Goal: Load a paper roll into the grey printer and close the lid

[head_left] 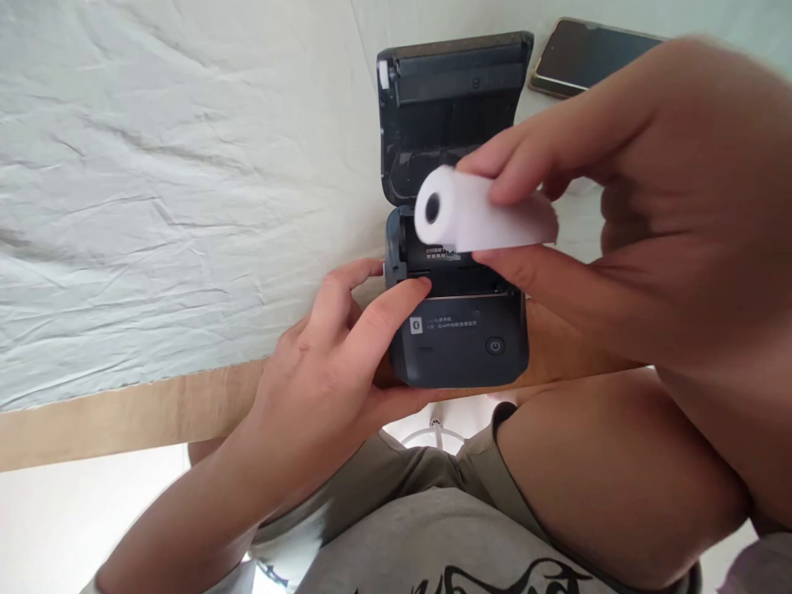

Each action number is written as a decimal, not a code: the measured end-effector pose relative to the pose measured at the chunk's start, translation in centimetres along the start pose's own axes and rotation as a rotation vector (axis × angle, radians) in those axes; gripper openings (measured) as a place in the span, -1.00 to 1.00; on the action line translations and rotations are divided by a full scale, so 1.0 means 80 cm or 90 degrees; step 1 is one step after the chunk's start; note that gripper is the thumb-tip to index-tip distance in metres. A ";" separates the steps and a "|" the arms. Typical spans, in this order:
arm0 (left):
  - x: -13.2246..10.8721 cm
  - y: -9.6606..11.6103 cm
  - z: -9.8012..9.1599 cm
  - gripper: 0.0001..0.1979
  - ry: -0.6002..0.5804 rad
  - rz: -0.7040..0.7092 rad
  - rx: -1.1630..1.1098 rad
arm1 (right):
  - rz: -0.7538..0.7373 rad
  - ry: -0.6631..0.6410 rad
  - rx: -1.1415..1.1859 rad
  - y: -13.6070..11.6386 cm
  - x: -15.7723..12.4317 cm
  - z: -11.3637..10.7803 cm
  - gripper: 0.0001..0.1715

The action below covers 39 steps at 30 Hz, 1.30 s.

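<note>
A small dark label printer (458, 351) sits near the table's front edge, its lid (454, 124) swung up and back. Bluetooth and power symbols show on its front panel. My left hand (346, 346) grips the printer's left side, the index fingertip on the rim of the paper bay and the thumb under the near edge. Between the fingers and thumb of my right hand (619, 190) is a white paper roll (495, 216), tilted slightly, held above the open bay. The roll's hollow core faces left, and it covers part of the bay.
A smartphone (594, 54) lies at the back right, partly behind my right hand. A wrinkled pale cloth (173, 181) covers the table, with a wooden edge (111, 425) along the front. My legs are below that edge.
</note>
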<state>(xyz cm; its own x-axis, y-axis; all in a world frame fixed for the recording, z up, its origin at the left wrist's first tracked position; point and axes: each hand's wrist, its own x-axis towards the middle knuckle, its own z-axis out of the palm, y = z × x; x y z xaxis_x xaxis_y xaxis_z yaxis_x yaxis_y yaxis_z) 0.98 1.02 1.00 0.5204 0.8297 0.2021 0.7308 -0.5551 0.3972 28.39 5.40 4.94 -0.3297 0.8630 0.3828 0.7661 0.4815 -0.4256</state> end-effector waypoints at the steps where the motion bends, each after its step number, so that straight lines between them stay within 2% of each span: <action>1: 0.000 0.000 0.000 -0.13 0.001 0.002 0.006 | -0.013 0.000 -0.009 -0.003 0.002 0.002 -0.84; 8: 0.004 0.001 -0.002 -0.18 -0.010 0.026 -0.005 | -0.088 0.014 -0.014 0.003 0.007 0.012 -0.87; 13: 0.007 0.002 -0.006 -0.26 -0.012 0.041 -0.003 | -0.052 0.011 -0.013 0.009 0.007 0.017 -0.92; 20: 0.002 0.000 -0.001 -0.20 0.006 0.036 -0.014 | -0.063 0.004 0.031 0.010 0.006 0.015 -0.85; 26: 0.002 -0.003 0.000 -0.09 0.017 0.028 -0.057 | -0.118 -0.036 0.100 0.011 -0.002 0.006 -0.87; 30: 0.004 -0.005 -0.002 -0.23 0.013 0.086 -0.024 | -0.196 -0.105 0.184 0.017 -0.004 0.001 -0.80; 34: 0.005 -0.004 -0.006 -0.40 -0.018 0.071 -0.002 | -0.205 -0.117 0.186 0.021 -0.004 0.000 -0.83; 36: 0.004 -0.004 -0.008 -0.39 -0.035 0.064 -0.011 | -0.191 -0.090 0.158 0.020 -0.004 0.000 -0.75; 39: 0.004 -0.003 -0.011 -0.35 -0.049 0.058 -0.018 | -0.138 -0.010 0.101 0.017 -0.004 0.002 -0.73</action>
<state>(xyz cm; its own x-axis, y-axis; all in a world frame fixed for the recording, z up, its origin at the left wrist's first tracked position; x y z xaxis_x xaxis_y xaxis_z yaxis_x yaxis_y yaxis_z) 0.55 1.48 1.73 0.6171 0.7683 0.1704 0.6668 -0.6254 0.4052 29.43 5.79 4.12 -0.4860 0.7389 0.4668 0.5811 0.6721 -0.4589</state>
